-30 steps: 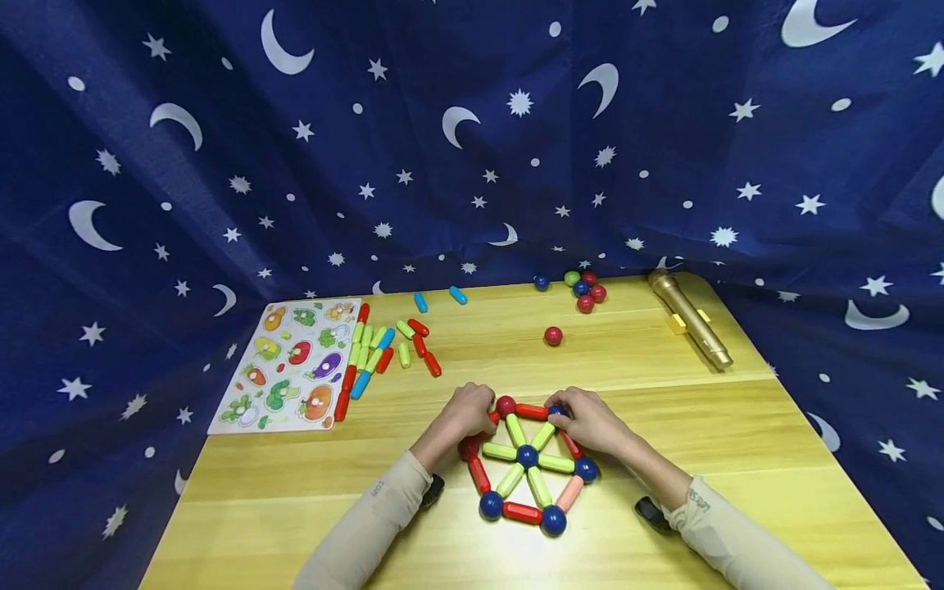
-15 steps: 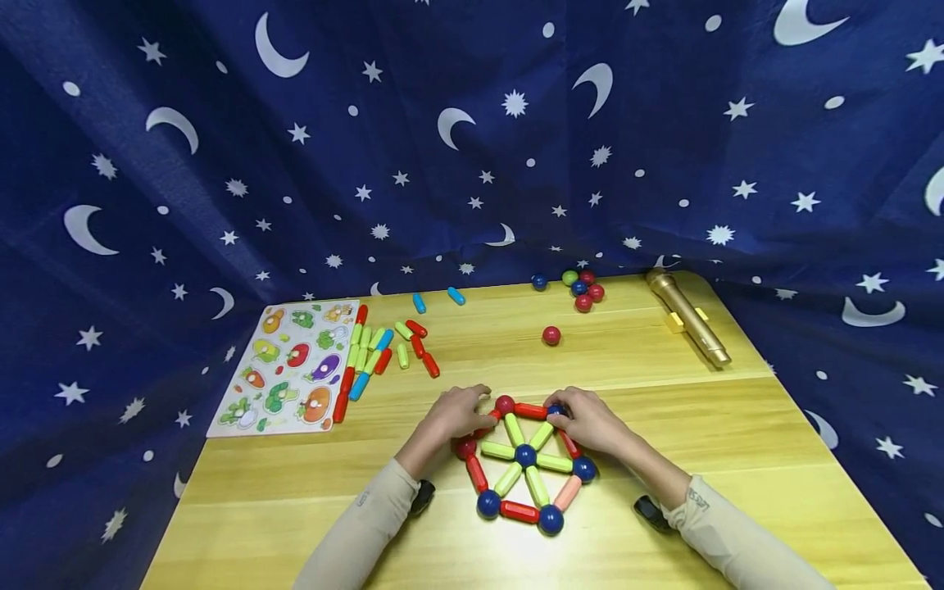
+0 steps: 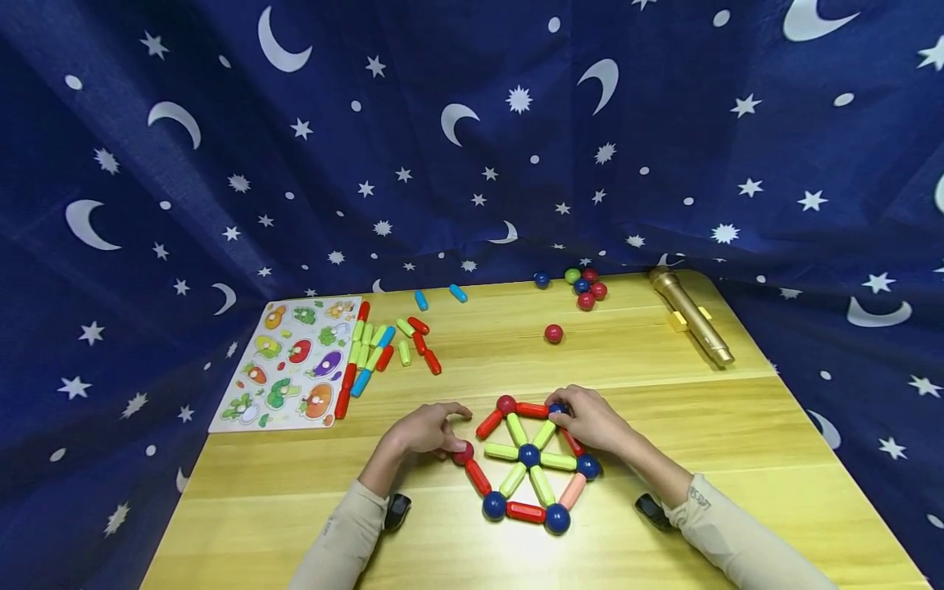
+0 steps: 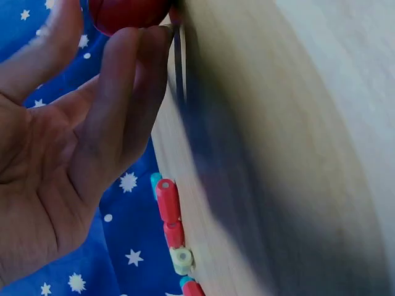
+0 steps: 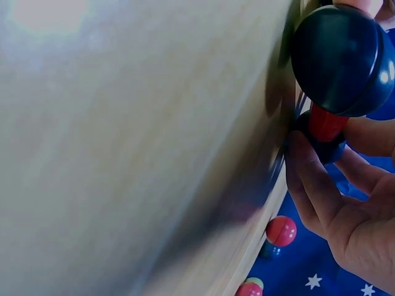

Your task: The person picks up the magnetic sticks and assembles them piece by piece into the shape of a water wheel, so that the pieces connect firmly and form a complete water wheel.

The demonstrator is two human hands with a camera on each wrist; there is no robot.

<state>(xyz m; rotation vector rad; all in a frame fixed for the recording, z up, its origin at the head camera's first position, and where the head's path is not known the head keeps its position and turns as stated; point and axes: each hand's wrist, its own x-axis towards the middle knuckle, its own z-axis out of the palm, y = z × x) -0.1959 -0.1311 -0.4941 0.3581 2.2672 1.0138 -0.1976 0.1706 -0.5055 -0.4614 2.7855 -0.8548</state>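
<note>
A hexagon wheel of magnetic rods and balls (image 3: 528, 459) is laid flat on the wooden surface (image 3: 664, 393), near its front edge, between the two hands. The left hand (image 3: 424, 430) is rested on the surface at the wheel's left corner; a red ball (image 3: 463, 452) there is pinched between thumb and fingers (image 4: 133, 86), as seen in the left wrist view. The right hand (image 3: 590, 422) is placed on the wheel's upper right corner, fingers (image 5: 311, 185) curled round a dark blue ball (image 5: 321, 145) joined to a red rod (image 5: 325, 123); another blue ball (image 5: 339, 58) is seen close to that camera.

A vegetable peg puzzle board (image 3: 291, 365) is laid at the left edge, with a cluster of loose rods (image 3: 383, 348) just beside it. A single red ball (image 3: 553, 333) is seen mid-surface, a group of loose balls (image 3: 584, 287) at the far edge, and a gold microphone (image 3: 689, 315) at far right. A star-and-moon blue curtain (image 3: 472, 131) is hung behind.
</note>
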